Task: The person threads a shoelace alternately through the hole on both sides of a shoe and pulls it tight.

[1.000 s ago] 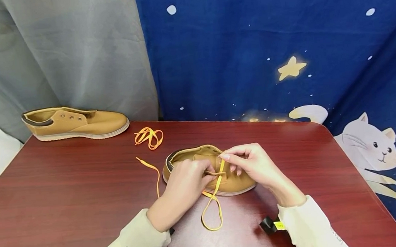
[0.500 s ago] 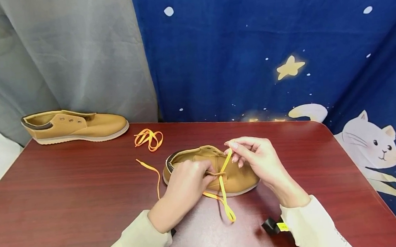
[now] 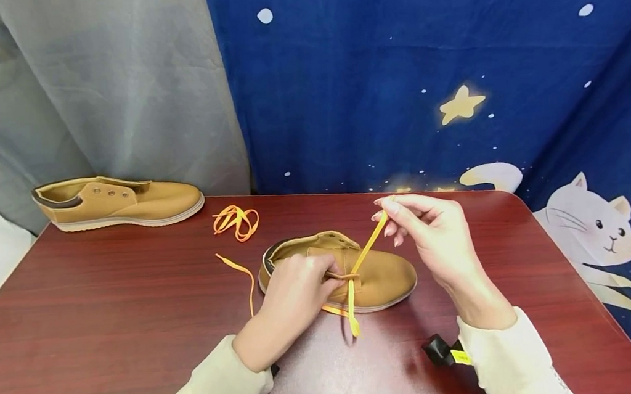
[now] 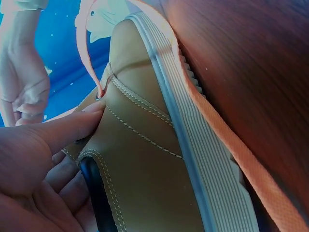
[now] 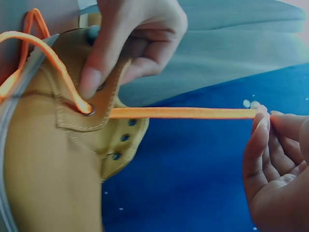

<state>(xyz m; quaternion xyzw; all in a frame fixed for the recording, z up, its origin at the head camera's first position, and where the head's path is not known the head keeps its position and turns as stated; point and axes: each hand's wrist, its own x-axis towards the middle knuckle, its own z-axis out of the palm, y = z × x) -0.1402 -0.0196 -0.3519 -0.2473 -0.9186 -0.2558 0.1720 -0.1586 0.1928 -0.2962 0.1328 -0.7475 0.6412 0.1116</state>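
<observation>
A tan shoe (image 3: pixel 383 275) lies on the table, toe to the right. My left hand (image 3: pixel 296 288) pinches its near eyelet flap (image 5: pixel 104 96) between thumb and fingers. An orange-yellow shoelace (image 5: pixel 181 113) runs through the eyelet nearest the toe. Its end is pinched by my right hand (image 3: pixel 435 231), which is up and to the right of the shoe, and the stretch between is taut. Outside the flap the lace hangs in a narrow loop, then runs along the sole (image 4: pixel 193 145). The other lace tip (image 3: pixel 228 262) lies left of the shoe.
A second tan shoe (image 3: pixel 121 203), unlaced, stands at the table's back left. Beside it lies a bundled orange lace (image 3: pixel 236 222). Grey and blue curtains (image 3: pixel 340 84) hang behind the table (image 3: pixel 109 337).
My right hand has moved up and right, drawing the lace through the eyelet. The loop on the near side has shrunk. My left hand keeps its pinch on the flap.
</observation>
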